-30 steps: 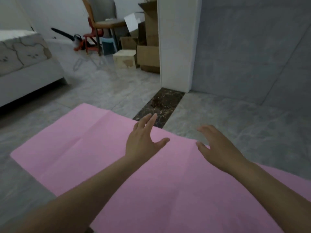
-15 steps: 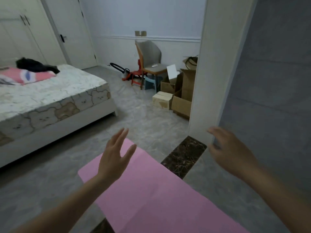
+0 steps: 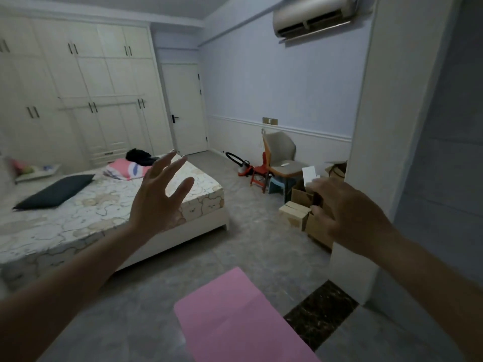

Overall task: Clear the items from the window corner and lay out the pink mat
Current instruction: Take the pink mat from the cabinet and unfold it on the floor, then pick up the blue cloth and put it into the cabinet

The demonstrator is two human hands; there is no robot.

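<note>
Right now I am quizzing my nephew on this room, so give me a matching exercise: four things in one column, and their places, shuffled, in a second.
Things
1. pink mat
2. dark pillow
3. air conditioner
4. grey chair

Places
A. high on the wall
B. lying on the bed
C. flat on the floor, at the bottom of the view
D. standing against the far wall, by the cardboard boxes

Pairs: 1-C, 2-B, 3-A, 4-D
</note>
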